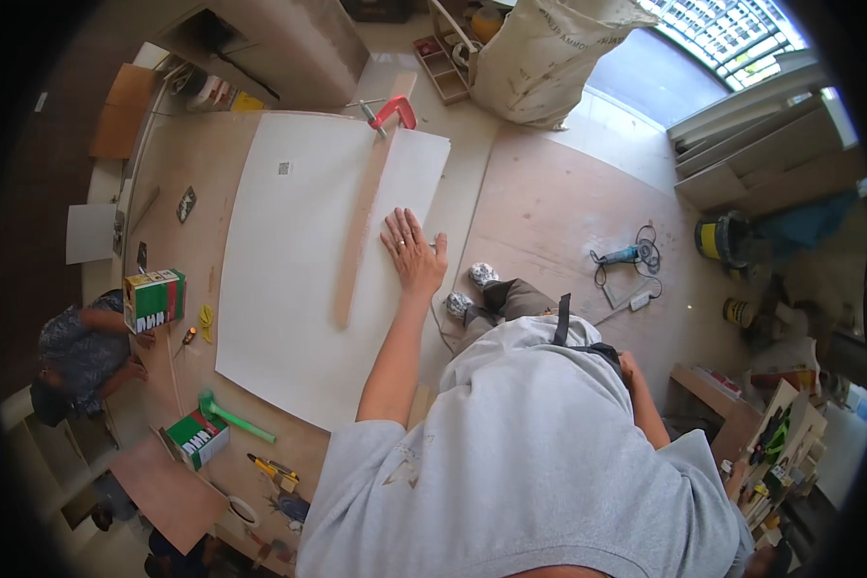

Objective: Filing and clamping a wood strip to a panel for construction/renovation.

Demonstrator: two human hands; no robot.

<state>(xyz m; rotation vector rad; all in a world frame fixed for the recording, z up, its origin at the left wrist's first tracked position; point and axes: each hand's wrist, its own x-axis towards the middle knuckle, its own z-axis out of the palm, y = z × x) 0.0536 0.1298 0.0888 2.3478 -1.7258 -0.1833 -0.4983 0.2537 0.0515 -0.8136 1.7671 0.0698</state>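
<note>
On the sheet point(289, 250), left hand point(413, 252) is lying spread, empty, best pressing evenly; right hand point(630, 368), grip not showing.

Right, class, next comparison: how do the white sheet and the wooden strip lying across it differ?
Colour: the white sheet is white with a small dark printed square; the wooden strip is pale brown.
Shape: the sheet is broad, while the strip is long and narrow.
Position: the strip lies on top, its far end passing the sheet's far edge; the sheet lies beneath.
Shared: both lie flat.
</note>
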